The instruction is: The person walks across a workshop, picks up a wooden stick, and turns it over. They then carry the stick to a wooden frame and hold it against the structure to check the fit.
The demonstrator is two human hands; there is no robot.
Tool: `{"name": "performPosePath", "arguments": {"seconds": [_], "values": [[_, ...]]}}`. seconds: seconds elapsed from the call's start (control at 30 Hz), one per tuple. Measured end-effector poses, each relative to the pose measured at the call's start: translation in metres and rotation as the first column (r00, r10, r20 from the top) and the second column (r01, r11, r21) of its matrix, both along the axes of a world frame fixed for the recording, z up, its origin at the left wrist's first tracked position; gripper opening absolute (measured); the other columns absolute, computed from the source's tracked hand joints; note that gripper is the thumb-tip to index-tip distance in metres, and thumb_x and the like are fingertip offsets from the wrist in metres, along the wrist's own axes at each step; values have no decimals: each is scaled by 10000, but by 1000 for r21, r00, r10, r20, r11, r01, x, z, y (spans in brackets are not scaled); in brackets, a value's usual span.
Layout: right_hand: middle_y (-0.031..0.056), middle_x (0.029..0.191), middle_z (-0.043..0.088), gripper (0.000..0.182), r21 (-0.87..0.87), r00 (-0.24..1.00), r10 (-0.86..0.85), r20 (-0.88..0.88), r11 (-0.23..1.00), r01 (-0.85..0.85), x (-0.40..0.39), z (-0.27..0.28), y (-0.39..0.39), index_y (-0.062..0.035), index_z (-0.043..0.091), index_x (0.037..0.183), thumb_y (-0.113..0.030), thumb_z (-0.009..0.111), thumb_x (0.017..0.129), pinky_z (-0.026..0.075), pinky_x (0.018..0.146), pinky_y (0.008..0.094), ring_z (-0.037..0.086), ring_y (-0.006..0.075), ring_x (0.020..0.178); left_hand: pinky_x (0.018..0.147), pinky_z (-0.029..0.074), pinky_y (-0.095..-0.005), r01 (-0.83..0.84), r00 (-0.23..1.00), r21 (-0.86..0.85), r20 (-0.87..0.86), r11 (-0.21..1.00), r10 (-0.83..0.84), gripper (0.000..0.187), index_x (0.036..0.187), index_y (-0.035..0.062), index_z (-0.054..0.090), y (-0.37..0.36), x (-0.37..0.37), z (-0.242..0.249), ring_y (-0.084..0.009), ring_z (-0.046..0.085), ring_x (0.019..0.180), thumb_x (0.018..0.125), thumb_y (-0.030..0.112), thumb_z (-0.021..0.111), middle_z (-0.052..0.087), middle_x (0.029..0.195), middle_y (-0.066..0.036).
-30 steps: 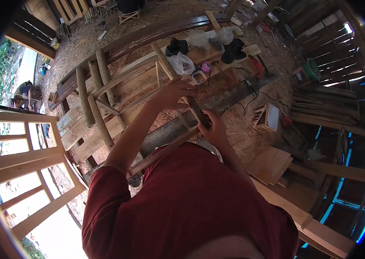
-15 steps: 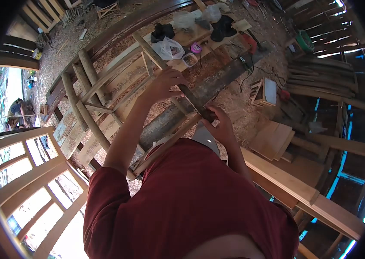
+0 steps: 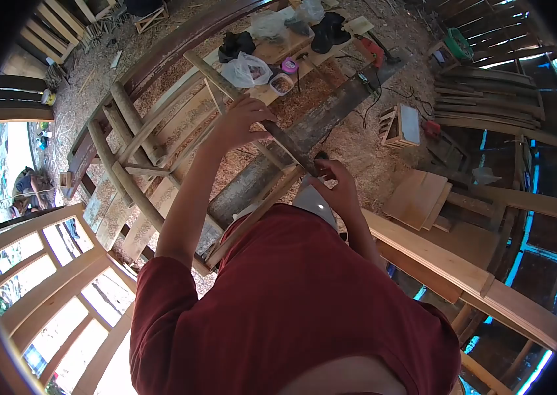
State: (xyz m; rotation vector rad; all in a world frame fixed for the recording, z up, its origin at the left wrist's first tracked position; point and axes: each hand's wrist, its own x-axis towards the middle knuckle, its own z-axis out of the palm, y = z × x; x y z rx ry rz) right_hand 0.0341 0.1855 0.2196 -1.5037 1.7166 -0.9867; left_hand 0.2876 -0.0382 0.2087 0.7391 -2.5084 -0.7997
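Observation:
A pale wooden chair frame (image 3: 135, 187) lies over the bench in front of me, its rails and legs running toward my body. Across its near right corner runs a dark, narrow strip (image 3: 289, 145) with a light edge; its material I cannot make out. My left hand (image 3: 242, 122) is closed around the strip's far end, beside the frame's rail. At the near end, my right hand (image 3: 336, 186) pinches the strip between thumb and fingers, close to the corner joint.
Plastic bags (image 3: 247, 70), a tub (image 3: 282, 84) and a purple roll (image 3: 289, 65) sit on the bench boards. A red power tool (image 3: 372, 51) lies at its far end. Boards (image 3: 417, 197) and a long plank (image 3: 430, 253) are on my right; a lattice frame (image 3: 61, 280) stands left. Another person (image 3: 31, 187) crouches far left.
The view has shifted slightly, so the bench and frame appear a little farther left. Both hands keep their hold on the strip, with only slight finger movement.

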Motion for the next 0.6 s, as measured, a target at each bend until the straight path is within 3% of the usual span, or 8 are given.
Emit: {"name": "performPosePath", "arguments": {"seconds": [0.13, 0.2, 0.3, 0.5, 0.6], "values": [[134, 1068, 709, 382, 21, 996, -85, -20, 996, 85, 7, 2, 5, -31, 698, 1199, -159, 834, 866, 561, 822, 356, 711, 235, 925, 1270, 292, -503, 17, 1000, -5, 11, 1000, -17, 405, 1145, 151, 735, 6, -4, 8, -263, 599, 1265, 783, 283, 860, 686, 1222, -23], [138, 1057, 708, 362, 16, 993, -112, -46, 994, 113, -2, -4, 18, -30, 703, 1172, -159, 833, 860, 562, 810, 359, 715, 238, 901, 1272, 286, -510, -4, 998, -21, -64, 1000, 2, 404, 1150, 149, 733, 6, -4, 6, -262, 602, 1261, 783, 260, 860, 686, 1214, -26], [144, 1055, 695, 343, 61, 992, -81, -95, 994, 87, -13, -1, 34, -30, 678, 1157, -144, 814, 864, 557, 828, 375, 709, 261, 933, 1272, 285, -518, 17, 997, -13, -82, 1000, -18, 393, 1143, 142, 734, 4, -3, 1, -268, 609, 1246, 781, 231, 860, 686, 1192, -36], [176, 1069, 654, 362, -45, 962, 27, -270, 998, -41, 6, 38, 9, -45, 616, 1199, -86, 752, 866, 543, 858, 439, 674, 389, 1025, 1219, 350, -509, 101, 988, 21, -118, 995, -98, 373, 1106, 110, 743, 11, -14, -3, -291, 620, 1200, 776, 233, 865, 689, 1149, -62], [194, 1123, 633, 359, -31, 965, 2, -264, 999, -10, 23, 41, -6, -50, 631, 1214, -62, 730, 870, 545, 847, 457, 664, 420, 1032, 1161, 398, -491, 130, 984, 16, -127, 991, -127, 406, 1118, 101, 740, 19, -21, -2, -310, 619, 1191, 767, 253, 878, 690, 1151, -79]]}}
